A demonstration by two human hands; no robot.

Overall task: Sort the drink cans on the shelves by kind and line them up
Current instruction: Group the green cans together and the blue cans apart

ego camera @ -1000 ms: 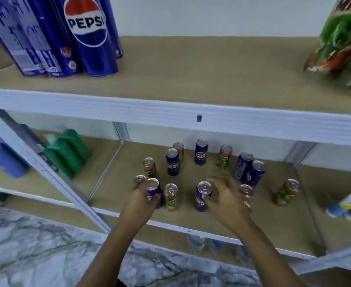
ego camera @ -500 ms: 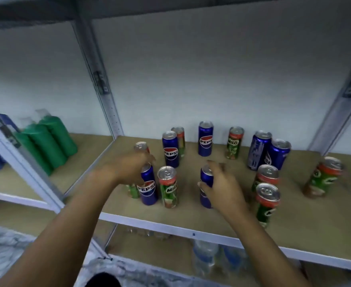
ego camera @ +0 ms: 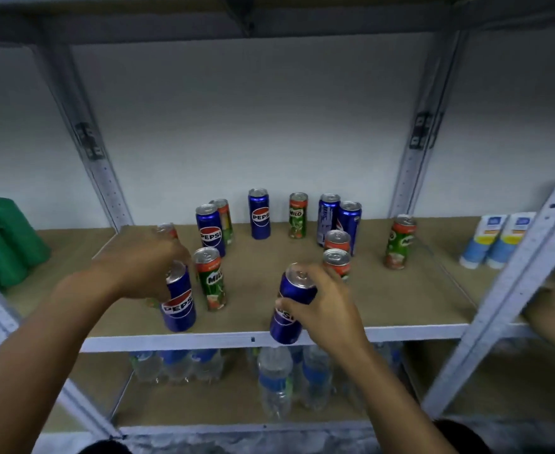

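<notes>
Blue Pepsi cans and green-and-red Milo cans stand mixed on the brown shelf (ego camera: 400, 309). My left hand (ego camera: 142, 260) grips the top of a Pepsi can (ego camera: 179, 306) at the front left, lifted and tilted. My right hand (ego camera: 325, 306) holds another Pepsi can (ego camera: 291, 306), tilted, over the shelf's front edge. A Milo can (ego camera: 211, 278) stands between the two hands. Further back stand Pepsi cans (ego camera: 210, 229) (ego camera: 259, 213), a Milo can (ego camera: 298, 215), two blue cans (ego camera: 338, 221), two Milo cans (ego camera: 336, 253) and a Milo can (ego camera: 399, 242) at the right.
Grey metal uprights (ego camera: 96, 158) (ego camera: 512, 283) frame the bay. Green bottles (ego camera: 4, 237) fill the left bay, white-and-blue bottles (ego camera: 499, 240) the right one. Water bottles (ego camera: 276, 378) stand on the shelf below. The wall is close behind the cans.
The view dropped and came closer to the middle shelf. Both hands closed on their Pepsi cans and lifted them; the right one came forward over the front edge.
</notes>
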